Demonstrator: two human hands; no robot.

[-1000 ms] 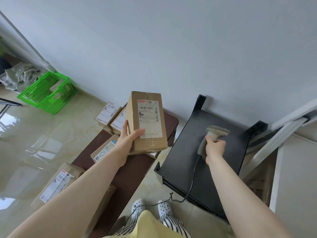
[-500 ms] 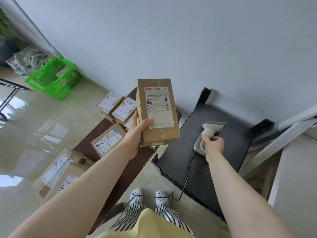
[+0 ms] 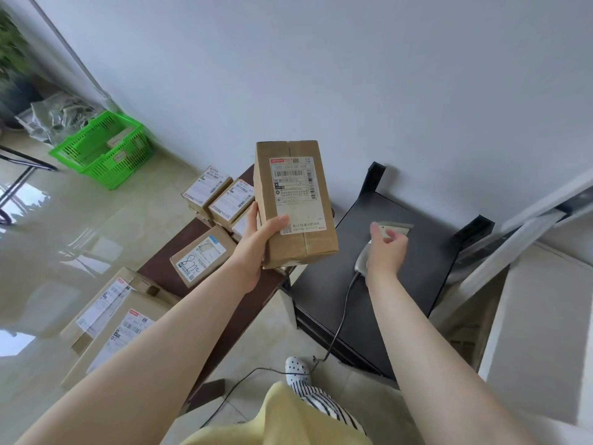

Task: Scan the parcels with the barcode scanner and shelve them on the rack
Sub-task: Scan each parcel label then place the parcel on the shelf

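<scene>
Right now the left hand (image 3: 256, 248) grips the parcel (image 3: 293, 203) upright, label facing up, at 12 o'clock over the bench (image 3: 224, 313). Right hand (image 3: 385, 252) is curled round the barcode scanner (image 3: 393, 229) at 3 o'clock above the rack (image 3: 417, 284). Best to swing the scanner head square onto the barcode and keep the box steady.

Brown labelled parcel (image 3: 295, 203) held upright; grey scanner (image 3: 382, 245) over black rack (image 3: 417, 271).
</scene>
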